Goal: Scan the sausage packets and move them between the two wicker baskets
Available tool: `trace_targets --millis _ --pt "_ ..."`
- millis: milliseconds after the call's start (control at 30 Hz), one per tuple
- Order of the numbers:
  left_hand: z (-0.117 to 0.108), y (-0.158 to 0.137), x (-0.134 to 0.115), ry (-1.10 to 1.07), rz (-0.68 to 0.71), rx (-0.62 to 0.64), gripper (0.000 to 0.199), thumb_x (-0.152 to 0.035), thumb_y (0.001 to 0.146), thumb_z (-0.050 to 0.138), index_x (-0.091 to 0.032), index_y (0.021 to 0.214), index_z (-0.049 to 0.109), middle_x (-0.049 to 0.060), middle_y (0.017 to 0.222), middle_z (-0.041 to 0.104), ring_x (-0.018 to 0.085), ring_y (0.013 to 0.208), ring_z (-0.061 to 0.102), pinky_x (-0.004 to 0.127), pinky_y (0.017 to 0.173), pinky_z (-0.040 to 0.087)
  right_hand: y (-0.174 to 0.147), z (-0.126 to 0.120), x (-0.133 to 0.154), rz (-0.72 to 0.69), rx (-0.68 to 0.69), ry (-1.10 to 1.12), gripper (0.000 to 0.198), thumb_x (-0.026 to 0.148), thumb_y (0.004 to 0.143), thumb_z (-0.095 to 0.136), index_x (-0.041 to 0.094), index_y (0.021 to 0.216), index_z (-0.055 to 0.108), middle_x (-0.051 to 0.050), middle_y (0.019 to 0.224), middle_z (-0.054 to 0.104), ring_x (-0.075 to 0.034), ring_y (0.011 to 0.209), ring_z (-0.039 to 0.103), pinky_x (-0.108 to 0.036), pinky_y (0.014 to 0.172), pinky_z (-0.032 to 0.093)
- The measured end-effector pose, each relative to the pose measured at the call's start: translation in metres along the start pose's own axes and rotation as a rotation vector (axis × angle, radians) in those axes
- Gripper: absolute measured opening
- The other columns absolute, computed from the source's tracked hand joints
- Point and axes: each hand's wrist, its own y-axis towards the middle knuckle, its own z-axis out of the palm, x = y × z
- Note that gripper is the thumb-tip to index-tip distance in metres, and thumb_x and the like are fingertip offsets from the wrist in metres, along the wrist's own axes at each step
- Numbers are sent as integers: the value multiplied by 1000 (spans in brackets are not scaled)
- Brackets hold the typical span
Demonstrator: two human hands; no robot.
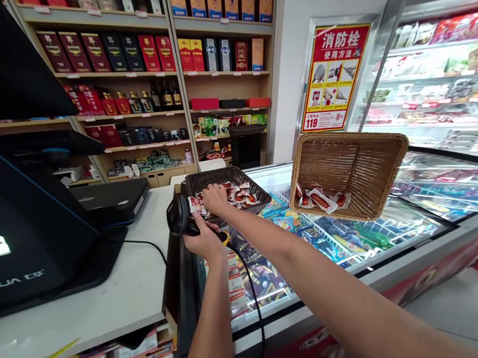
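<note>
My left hand (206, 240) is wrapped round a black handheld barcode scanner (178, 215), whose cord hangs down past my forearm. Just ahead of it, my right hand (216, 198) reaches into a dark woven basket (251, 182), fingers curled down among small wrapped sausages (239, 193). The fingertips are hidden, so what they pinch does not show. The dark basket rests on the glass top of a freezer. To the right, a light brown wicker basket (352, 169) stands tilted with several red sausages in clear wrappers (322, 198) at its bottom.
Ice-cream packets lie under the chest freezer's glass (323, 244). A white counter (124, 290) with a dark checkout terminal (11, 241) is on the left. Shelves of boxed bottles (121, 52) stand behind; a lit refrigerated display (445, 71) is at right.
</note>
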Motion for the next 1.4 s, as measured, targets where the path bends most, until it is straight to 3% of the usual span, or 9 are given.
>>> trace_targets --millis 167,333,467,600,800,900,1033,1233,1400 --pt "2 -2 2 8 8 36 33 -50 84 67 -22 76 53 -6 51 52 12 40 51 25 41 43 -26 -13 -28 -66 -217 24 32 15 104 43 23 118 71 -10 129 66 -26 115 53 -40 96 43" --pt "6 -6 5 27 -31 114 38 -55 80 71 -22 75 51 -7 49 51 12 37 49 26 39 41 -80 -21 -102 -100 -420 265 34 15 104 45 26 114 76 -8 122 67 -23 113 58 -36 93 52" --pt "8 -12 11 73 -53 284 42 -57 75 75 -23 74 51 -7 49 51 12 36 48 25 38 40 -129 -15 -167 -294 -523 348 40 6 99 47 26 117 76 -9 122 68 -23 114 62 -41 100 55" --pt "5 -18 20 223 -73 532 43 -56 74 78 -23 69 52 -5 47 53 13 36 48 25 37 37 -161 -10 -206 -398 -599 330 39 7 99 47 27 114 76 -10 125 69 -25 115 64 -49 100 58" --pt "3 -24 17 400 -171 846 47 -57 68 84 -21 69 54 -4 50 54 13 36 49 25 36 37 -163 -19 -225 -298 -821 384 29 24 105 49 29 109 77 -11 124 70 -26 117 65 -50 101 58" --pt "5 -26 14 409 -204 872 49 -58 65 86 -20 70 55 -4 52 55 12 36 49 24 35 36 -160 -22 -229 -274 -854 423 24 30 105 53 30 109 77 -11 124 70 -26 117 66 -51 102 57" --pt "6 -25 14 392 -228 901 50 -59 65 86 -20 72 56 -3 54 56 11 37 49 23 35 36 -157 -23 -229 -315 -936 395 28 20 104 49 28 98 76 -10 121 71 -23 115 67 -47 97 59" --pt "5 -26 13 420 -202 920 50 -61 68 84 -19 70 57 -2 55 56 12 38 50 24 35 38 -159 -26 -227 -272 -794 337 19 12 95 60 27 94 72 -10 120 71 -26 114 68 -51 99 59" --pt "4 -26 15 397 -186 921 48 -60 71 83 -20 75 57 -3 55 56 12 38 50 25 36 39 -159 -28 -228 -263 -830 273 22 10 95 55 26 91 70 -11 115 73 -26 112 70 -51 92 63"
